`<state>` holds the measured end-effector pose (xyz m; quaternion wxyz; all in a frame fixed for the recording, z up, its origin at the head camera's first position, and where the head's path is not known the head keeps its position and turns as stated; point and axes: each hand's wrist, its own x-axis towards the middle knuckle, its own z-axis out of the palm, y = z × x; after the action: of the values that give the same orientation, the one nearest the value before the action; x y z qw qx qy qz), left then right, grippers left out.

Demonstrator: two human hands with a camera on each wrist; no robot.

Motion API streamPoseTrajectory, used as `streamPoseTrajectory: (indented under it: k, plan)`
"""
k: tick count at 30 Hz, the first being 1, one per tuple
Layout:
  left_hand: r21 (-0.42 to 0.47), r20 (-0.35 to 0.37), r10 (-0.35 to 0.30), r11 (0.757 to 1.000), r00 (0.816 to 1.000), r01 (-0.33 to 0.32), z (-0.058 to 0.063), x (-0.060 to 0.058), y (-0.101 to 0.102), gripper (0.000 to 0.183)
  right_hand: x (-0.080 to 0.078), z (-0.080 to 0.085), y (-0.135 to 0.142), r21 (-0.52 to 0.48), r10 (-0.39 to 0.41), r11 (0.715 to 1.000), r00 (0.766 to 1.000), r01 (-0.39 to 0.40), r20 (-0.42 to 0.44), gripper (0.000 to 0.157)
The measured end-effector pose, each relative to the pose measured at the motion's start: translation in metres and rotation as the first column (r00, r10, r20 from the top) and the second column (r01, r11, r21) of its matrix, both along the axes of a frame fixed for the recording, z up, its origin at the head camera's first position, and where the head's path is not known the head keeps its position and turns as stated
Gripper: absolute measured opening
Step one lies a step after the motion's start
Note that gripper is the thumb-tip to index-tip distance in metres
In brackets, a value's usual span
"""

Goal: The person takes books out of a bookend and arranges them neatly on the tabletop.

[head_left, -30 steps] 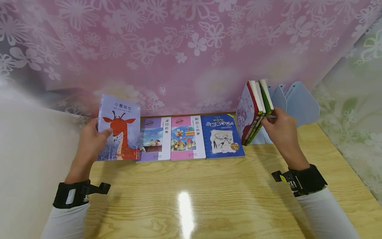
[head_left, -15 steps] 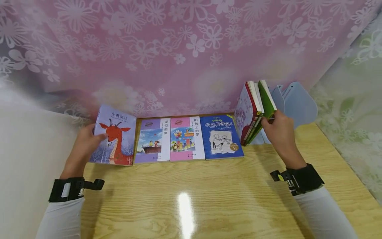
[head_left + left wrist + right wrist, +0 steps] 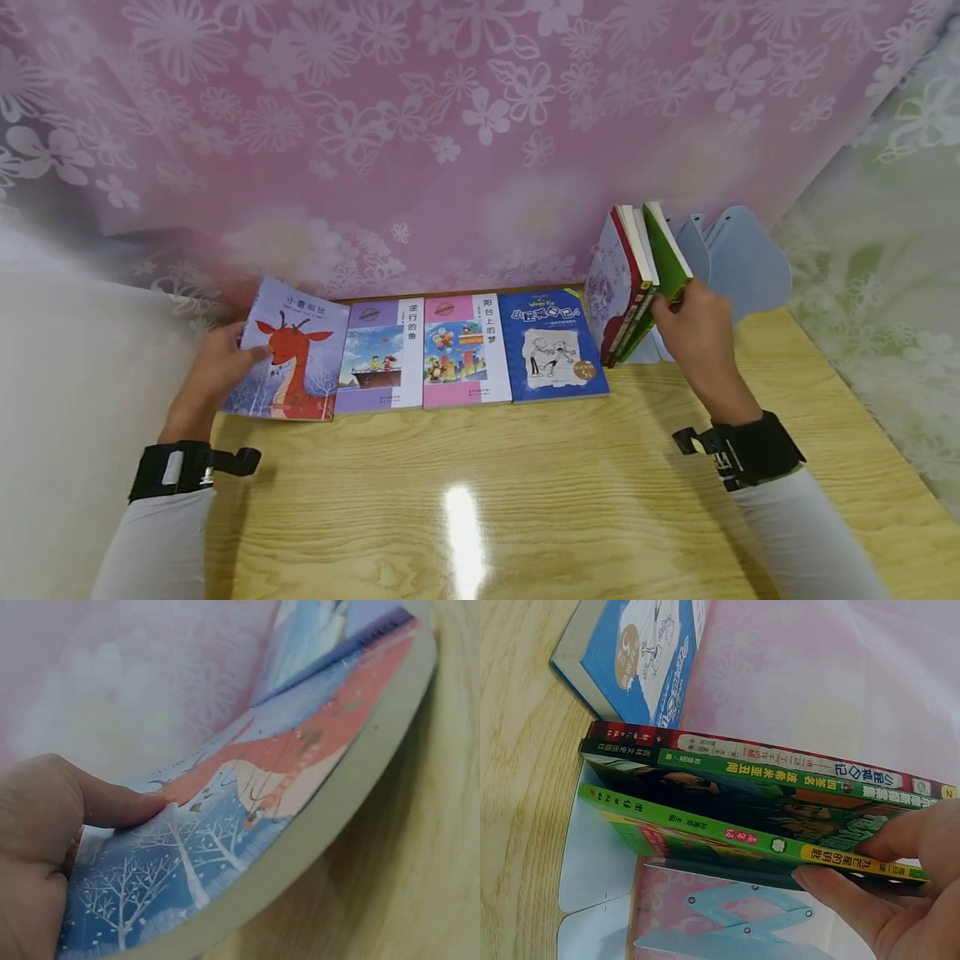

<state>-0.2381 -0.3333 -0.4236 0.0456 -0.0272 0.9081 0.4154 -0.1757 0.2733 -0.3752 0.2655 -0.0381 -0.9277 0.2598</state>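
Note:
My left hand (image 3: 213,371) holds the left edge of a purple-blue picture book with a red deer (image 3: 300,367). In the left wrist view, the thumb (image 3: 124,804) lies on the cover and the book's page edge looks bowed. The deer book lies at the left end of a row, close beside a purple-and-white book (image 3: 378,358). On the right, my right hand (image 3: 697,350) pinches the green book (image 3: 765,844) near its upper end. That book stands upright, tilted, with a gap between it and a dark-spined book (image 3: 742,772). A red-spined book (image 3: 780,754) stands against the dark one.
A pink-and-white book (image 3: 465,354) and a blue comic-style book (image 3: 555,350) continue the flat row. Pale blue folding bookends (image 3: 750,258) stand right of the upright books. A pink floral curtain (image 3: 450,167) hangs behind the wooden table (image 3: 360,500); a pale wall (image 3: 67,400) borders the left.
My left hand has lowered the deer book down and slightly left, off the purple book's edge. The green book in my right hand has tilted a little further from the neighbouring books.

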Motion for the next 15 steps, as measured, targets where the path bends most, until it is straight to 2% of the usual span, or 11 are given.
streamPoseTrajectory:
  k: [6, 15]
  plan:
    - [-0.06, -0.028, 0.006, 0.998, 1.0, -0.008, -0.011, -0.006, -0.002, 0.05, 0.001, 0.0, -0.001, -0.005, -0.01, 1.0, 1.0, 0.01, 0.021, 0.028]
    - [-0.216, 0.009, 0.067, 0.974, 0.998, -0.064, -0.018, -0.01, 0.002, 0.058, 0.001, 0.0, -0.001, -0.005, -0.001, 1.0, 1.0, 0.001, 0.001, 0.028]
